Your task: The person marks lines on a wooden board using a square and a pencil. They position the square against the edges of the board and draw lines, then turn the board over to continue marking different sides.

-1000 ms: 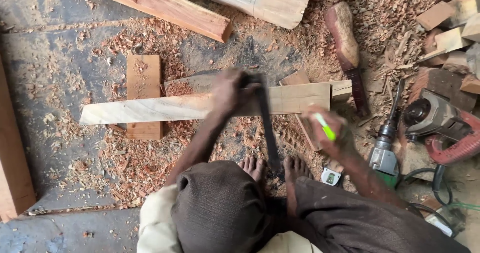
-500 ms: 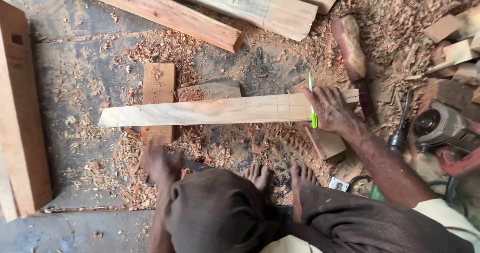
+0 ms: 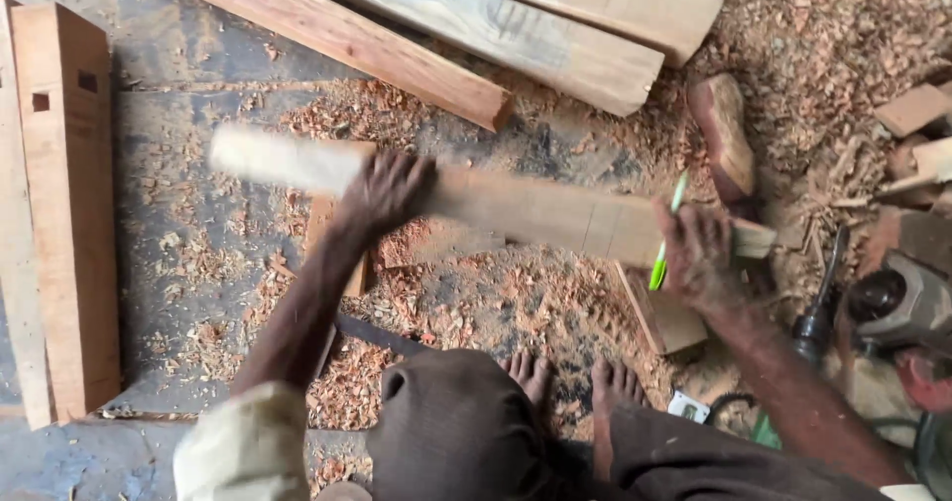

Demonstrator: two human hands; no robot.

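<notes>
Head view looked straight down on a grey concrete floor (image 3: 178, 213) strewn with reddish, curly wood shavings (image 3: 496, 303). A long, pale, square-edged wooden plank (image 3: 526, 208) lay across the middle of the floor, its left end blurred and hard to make out. The left hand (image 3: 387, 191) gripped the plank near that end, fingers curled over its top face. The right hand (image 3: 699, 253) closed over the plank's right end, hiding it, and pinched a slim green pencil (image 3: 664, 248) that stood up between the fingers. Three rough, broad boards (image 3: 516, 40) lay slantwise toward the far edge, their ends cut off by the frame. A reddish post with square mortise holes (image 3: 64, 213) lay along the left edge. A power tool (image 3: 897, 303) showed only partly at the right edge. Bare feet (image 3: 570, 377) rested just near of the plank.
</notes>
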